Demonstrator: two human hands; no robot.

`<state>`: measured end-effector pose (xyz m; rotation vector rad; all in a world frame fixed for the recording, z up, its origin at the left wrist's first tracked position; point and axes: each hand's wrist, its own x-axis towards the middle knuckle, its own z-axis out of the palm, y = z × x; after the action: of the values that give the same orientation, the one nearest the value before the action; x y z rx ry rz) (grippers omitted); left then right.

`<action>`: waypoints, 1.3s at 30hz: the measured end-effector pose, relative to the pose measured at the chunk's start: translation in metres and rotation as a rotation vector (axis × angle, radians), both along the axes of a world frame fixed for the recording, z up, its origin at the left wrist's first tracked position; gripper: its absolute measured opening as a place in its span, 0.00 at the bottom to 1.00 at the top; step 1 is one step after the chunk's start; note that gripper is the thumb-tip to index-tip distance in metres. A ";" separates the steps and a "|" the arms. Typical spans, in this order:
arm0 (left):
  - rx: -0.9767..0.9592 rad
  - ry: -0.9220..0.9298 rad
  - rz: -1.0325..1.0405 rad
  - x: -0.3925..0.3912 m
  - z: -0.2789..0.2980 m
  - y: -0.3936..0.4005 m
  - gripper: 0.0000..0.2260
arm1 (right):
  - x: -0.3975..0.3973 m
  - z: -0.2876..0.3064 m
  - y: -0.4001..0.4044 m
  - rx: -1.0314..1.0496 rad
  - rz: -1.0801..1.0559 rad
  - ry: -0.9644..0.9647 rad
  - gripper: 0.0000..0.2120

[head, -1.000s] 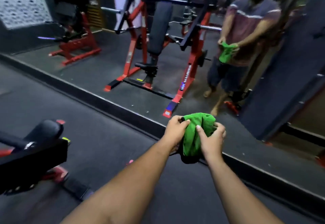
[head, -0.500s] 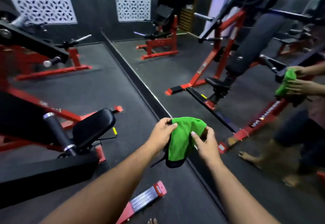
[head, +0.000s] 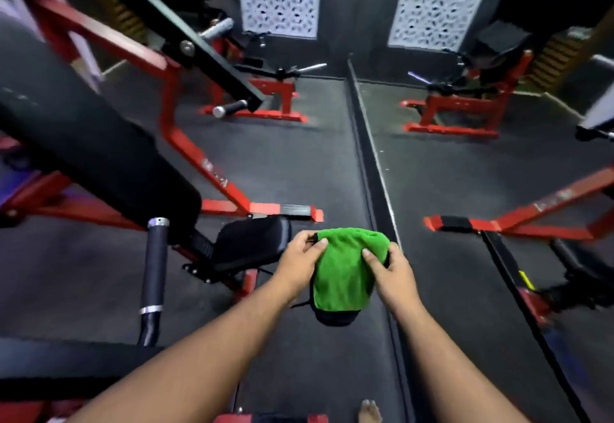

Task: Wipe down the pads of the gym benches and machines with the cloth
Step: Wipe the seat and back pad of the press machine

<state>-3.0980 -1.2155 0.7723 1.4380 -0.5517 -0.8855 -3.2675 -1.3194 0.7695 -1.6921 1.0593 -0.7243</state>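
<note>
A green cloth with a dark underside hangs bunched in front of me, held from both sides. My left hand pinches its left edge and my right hand grips its right edge. To the left stands a red-framed machine with a long black back pad sloping down toward a small black seat pad. The seat pad lies just left of my left hand, apart from the cloth.
A black foam-covered handle stands upright at the left front. Red base rails cross the dark rubber floor. A wall mirror on the right reflects the machines. Another red machine sits at the back wall. My bare foot shows at the bottom.
My view has swung left, away from the mirror toward the red machine. The black back pad and seat pad now fill the left side. Both hands keep holding the cloth.
</note>
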 end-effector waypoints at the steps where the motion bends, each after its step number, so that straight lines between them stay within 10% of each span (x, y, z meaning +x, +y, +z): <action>1: 0.002 0.003 0.077 0.009 -0.006 -0.012 0.05 | 0.016 -0.006 -0.023 0.013 0.062 -0.007 0.08; 19: 0.070 0.421 0.835 0.122 -0.119 -0.131 0.06 | 0.226 -0.127 -0.178 -0.261 0.846 0.293 0.32; 27: -0.087 0.890 0.873 0.234 -0.234 -0.192 0.10 | 0.358 -0.226 -0.245 0.083 0.878 0.347 0.51; 34: 0.291 0.509 1.016 0.294 -0.347 -0.209 0.12 | 0.463 -0.316 -0.265 -0.274 0.924 0.547 0.27; 39: 0.730 0.131 0.868 0.284 -0.399 -0.213 0.31 | 0.497 -0.369 -0.260 -0.597 1.216 0.783 0.31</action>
<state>-2.8136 -1.4280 0.3733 1.9978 0.5540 -0.4586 -2.7709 -1.5793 0.4009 -2.7541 0.0560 0.5226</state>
